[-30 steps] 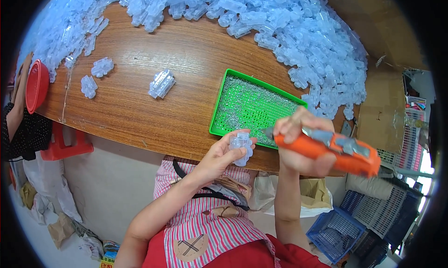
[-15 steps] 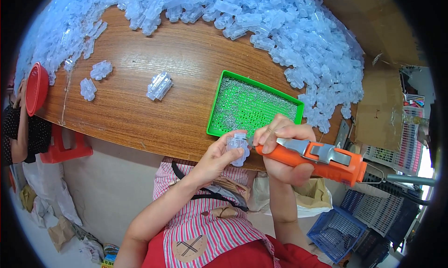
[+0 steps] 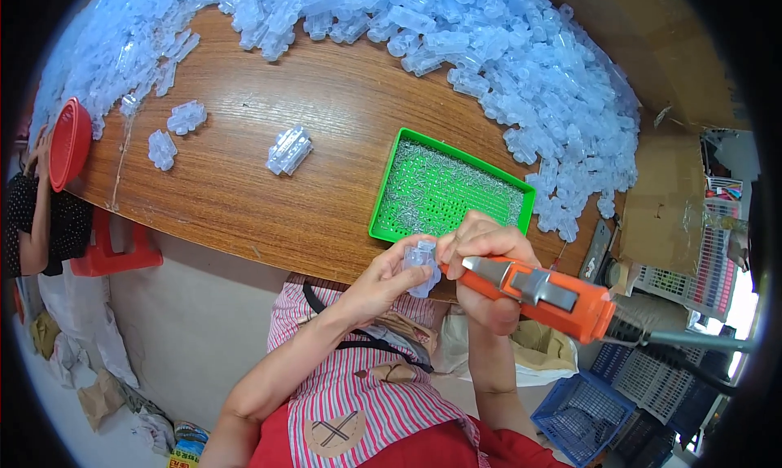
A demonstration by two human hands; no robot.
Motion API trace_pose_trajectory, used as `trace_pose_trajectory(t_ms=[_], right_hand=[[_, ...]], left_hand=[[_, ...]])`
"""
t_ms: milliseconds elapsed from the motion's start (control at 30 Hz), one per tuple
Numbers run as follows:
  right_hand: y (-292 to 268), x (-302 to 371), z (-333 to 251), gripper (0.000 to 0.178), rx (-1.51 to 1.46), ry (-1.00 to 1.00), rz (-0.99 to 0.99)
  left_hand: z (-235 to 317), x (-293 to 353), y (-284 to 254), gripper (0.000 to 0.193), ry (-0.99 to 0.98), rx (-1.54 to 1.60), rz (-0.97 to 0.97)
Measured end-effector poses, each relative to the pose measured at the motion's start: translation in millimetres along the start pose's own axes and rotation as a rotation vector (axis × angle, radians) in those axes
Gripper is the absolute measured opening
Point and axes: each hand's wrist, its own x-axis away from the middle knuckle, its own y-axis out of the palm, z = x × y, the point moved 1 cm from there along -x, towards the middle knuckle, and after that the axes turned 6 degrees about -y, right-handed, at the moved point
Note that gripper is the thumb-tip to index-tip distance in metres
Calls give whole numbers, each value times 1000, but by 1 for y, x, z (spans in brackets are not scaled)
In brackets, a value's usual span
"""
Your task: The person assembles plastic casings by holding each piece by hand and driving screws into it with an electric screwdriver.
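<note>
A clear plastic part is pinched in my left hand, held over the table's front edge. My right hand wraps round an orange electric screwdriver with a metal lever on its side. The tool lies nearly level, its front end toward the plastic part; my right fingers hide its tip, so I cannot tell if it touches. Just beyond my hands sits a green tray with many small silver screws in it.
A large heap of clear plastic parts lines the table's far side. Several part clusters, one a shiny block, lie on the wooden table. At left, another person's arm is by a red basket. A blue crate stands lower right.
The screwdriver has swung, its rear end now lower and nearer to me. My hands still hold the part and tool close together. The view has shifted slightly.
</note>
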Motion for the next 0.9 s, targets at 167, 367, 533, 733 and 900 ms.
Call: trace_pose_trajectory(t_ms=[167, 367, 533, 733, 900], right_hand=[[-11, -10, -6, 71, -246, -24, 8], [-27, -24, 44, 61, -189, -58, 207], [-24, -22, 70, 62, -84, -37, 213], [-20, -21, 80, 59, -44, -20, 229], [-23, -21, 81, 59, -49, -42, 218]], left_hand=[[6, 4, 5, 44, -5, -80, 65], [19, 19, 17, 43, 50, -31, 170], [16, 24, 3, 34, -29, 113, 148], [23, 22, 10, 41, -12, 142, 139], [15, 17, 3, 45, -13, 107, 108]])
